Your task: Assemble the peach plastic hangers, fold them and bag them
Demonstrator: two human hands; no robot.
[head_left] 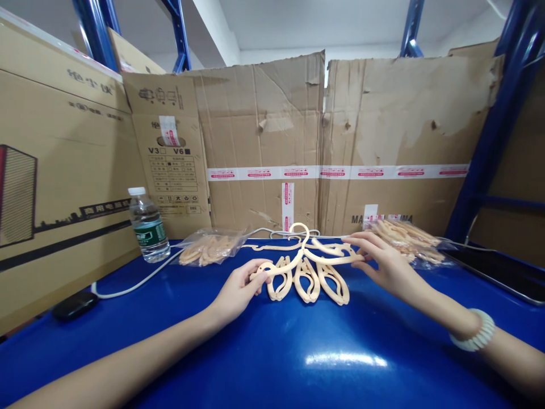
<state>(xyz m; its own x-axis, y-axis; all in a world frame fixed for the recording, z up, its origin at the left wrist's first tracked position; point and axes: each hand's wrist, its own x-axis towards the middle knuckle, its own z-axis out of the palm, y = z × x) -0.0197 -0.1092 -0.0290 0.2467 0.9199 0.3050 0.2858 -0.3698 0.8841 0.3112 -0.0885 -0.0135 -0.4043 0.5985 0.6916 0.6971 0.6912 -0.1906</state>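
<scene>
A cream plastic clothes hanger is unfolded, its hook pointing up, and spans the gap between my hands. My left hand is closed on its left end, thumb and fingers pinching it. At the right end, my right hand has its thumb below and fingers above, closed about the tip. Three folded hangers of the same kind lie side by side just beneath it. Another unfolded hanger rests behind, partly hidden by the held one.
On the blue table are clear bags of folded hangers, one at left and one at right. A water bottle, black mouse and white cable sit left. A dark flat device lies right. Cardboard walls the back.
</scene>
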